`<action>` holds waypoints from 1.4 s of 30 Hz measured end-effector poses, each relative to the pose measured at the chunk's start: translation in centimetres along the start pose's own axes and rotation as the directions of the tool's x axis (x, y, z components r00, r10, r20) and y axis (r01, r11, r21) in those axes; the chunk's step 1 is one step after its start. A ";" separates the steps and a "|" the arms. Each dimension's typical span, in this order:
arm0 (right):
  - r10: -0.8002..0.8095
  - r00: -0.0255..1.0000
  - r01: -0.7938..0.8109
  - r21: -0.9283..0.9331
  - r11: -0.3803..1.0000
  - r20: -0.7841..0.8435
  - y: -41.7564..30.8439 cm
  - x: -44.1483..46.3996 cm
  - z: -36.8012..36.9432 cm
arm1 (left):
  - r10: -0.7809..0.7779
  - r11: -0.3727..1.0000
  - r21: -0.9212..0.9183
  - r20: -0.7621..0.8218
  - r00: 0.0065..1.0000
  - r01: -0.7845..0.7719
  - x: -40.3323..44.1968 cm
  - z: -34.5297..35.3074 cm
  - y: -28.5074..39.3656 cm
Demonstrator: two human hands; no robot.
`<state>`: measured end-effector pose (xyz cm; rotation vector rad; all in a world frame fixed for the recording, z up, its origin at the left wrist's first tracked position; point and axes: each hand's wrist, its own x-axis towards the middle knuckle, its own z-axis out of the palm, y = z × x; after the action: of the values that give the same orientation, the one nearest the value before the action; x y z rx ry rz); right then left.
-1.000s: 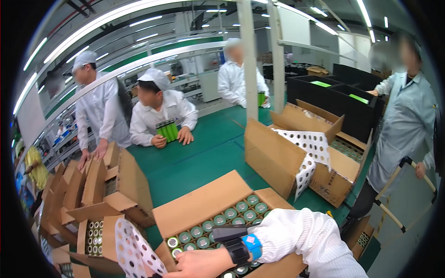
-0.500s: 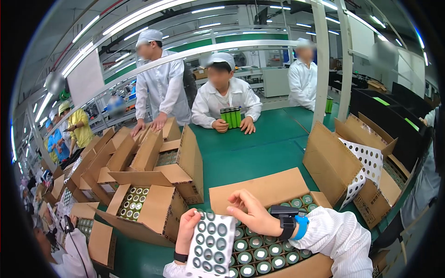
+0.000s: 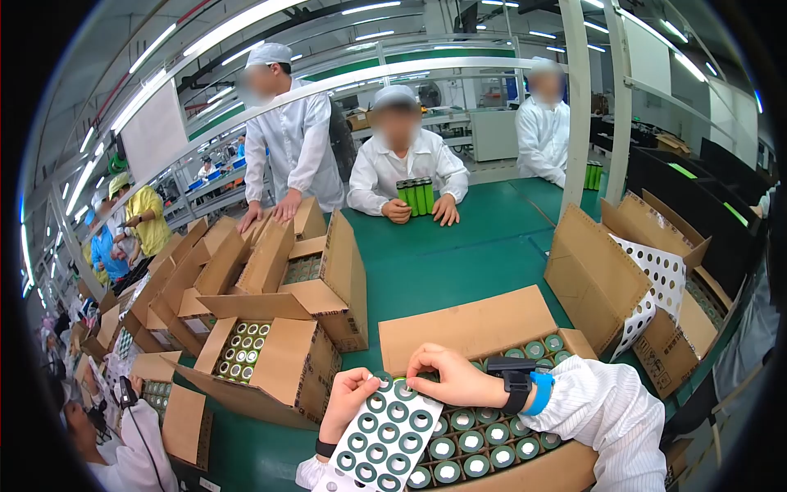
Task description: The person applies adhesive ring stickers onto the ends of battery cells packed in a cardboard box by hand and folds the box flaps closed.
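Observation:
My left hand (image 3: 347,403) grips a white sheet (image 3: 397,420) of dark green ring stickers by its upper left edge. The sheet is tilted over the near side of an open carton. My right hand (image 3: 447,375) has its thumb and fingers pinched on a ring sticker (image 3: 403,389) at the sheet's top edge; whether that ring is loose from the backing is hard to make out. Under my right wrist, cylindrical battery cells (image 3: 470,441) stand upright in the cardboard carton (image 3: 471,322), green rings and pale centres on their tops.
At the left, another open carton (image 3: 275,361) holds cells, with more cartons behind it. A carton (image 3: 594,279) with a punched white sheet (image 3: 656,275) stands right. Across the green table (image 3: 451,258), a seated person holds green cells (image 3: 416,197); other people are nearby.
My right hand has come down from above the sheet and now pinches at its top edge. My left hand and the sheet have shifted slightly right in view.

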<state>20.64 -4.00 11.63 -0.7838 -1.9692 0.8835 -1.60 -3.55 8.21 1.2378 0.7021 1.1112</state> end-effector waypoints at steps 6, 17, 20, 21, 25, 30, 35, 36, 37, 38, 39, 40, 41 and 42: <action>-0.030 0.999 0.032 -0.074 0.997 0.022 -0.2 -0.3 0.2 | -0.004 1.000 0.002 0.026 1.000 0.004 0.1 -0.4 -0.3; 0.083 0.982 -0.045 0.220 0.975 -0.167 -1.9 -0.2 0.1 | 0.068 0.923 -0.359 -0.200 0.978 -0.137 0.4 -1.4 -4.2; 0.043 0.998 -0.045 -0.042 0.998 -0.042 -0.8 -0.4 0.9 | 0.169 0.836 -0.518 -0.070 0.983 -0.181 0.5 -2.1 -6.1; 0.045 0.998 -0.047 -0.043 0.998 -0.039 -0.7 -0.6 1.2 | 0.165 0.876 -0.429 -0.162 0.973 -0.220 0.2 -1.7 -6.1; 0.042 0.999 -0.036 -0.281 0.959 0.015 -0.7 -0.6 2.0 | 0.049 0.886 -0.405 -0.400 0.915 -0.225 -0.7 2.6 -3.3; 0.070 0.998 -0.064 -0.344 0.937 0.006 -0.7 -0.4 2.4 | 0.299 0.636 -0.734 -0.048 0.953 -0.236 0.7 0.5 -4.8; 0.070 0.998 -0.061 -0.370 0.927 0.010 -0.9 -0.5 2.7 | 0.337 0.631 -0.724 -0.067 0.939 -0.279 1.1 0.2 -5.4; 0.072 0.997 -0.063 -0.367 0.928 0.009 -0.9 -0.5 2.7 | 0.327 0.604 -0.741 -0.107 0.939 -0.295 1.0 0.2 -5.7; 0.076 0.997 -0.066 -0.366 0.928 0.014 -1.0 -0.5 2.8 | 0.324 0.602 -0.742 -0.112 0.939 -0.296 1.1 -0.3 -6.4; 0.073 0.997 -0.062 -0.373 0.926 0.015 -1.1 -0.5 2.7 | 0.312 0.574 -0.762 -0.133 0.941 -0.298 1.3 -1.0 -7.4; 0.069 0.998 -0.057 -0.380 0.923 0.016 -1.1 -0.5 2.7 | 0.301 0.547 -0.781 -0.152 0.941 -0.301 1.6 -1.7 -8.0; 0.069 0.997 -0.057 -0.379 0.924 0.018 -1.0 -0.4 2.6 | 0.300 0.547 -0.781 -0.154 0.941 -0.302 1.7 -2.1 -8.2; 0.060 0.998 -0.054 -0.359 0.932 0.006 -0.9 -0.4 2.5 | 0.357 0.845 -0.354 -0.184 0.916 -0.400 1.6 -2.4 -8.2; 0.056 0.998 -0.054 -0.332 0.942 -0.002 -0.7 -0.6 2.7 | 0.411 0.908 0.174 -0.182 0.893 -0.382 1.2 -2.7 -8.6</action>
<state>18.41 -5.65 10.81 -1.0325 -2.1418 0.5899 -1.32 -0.99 -0.48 1.4298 0.7115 1.5773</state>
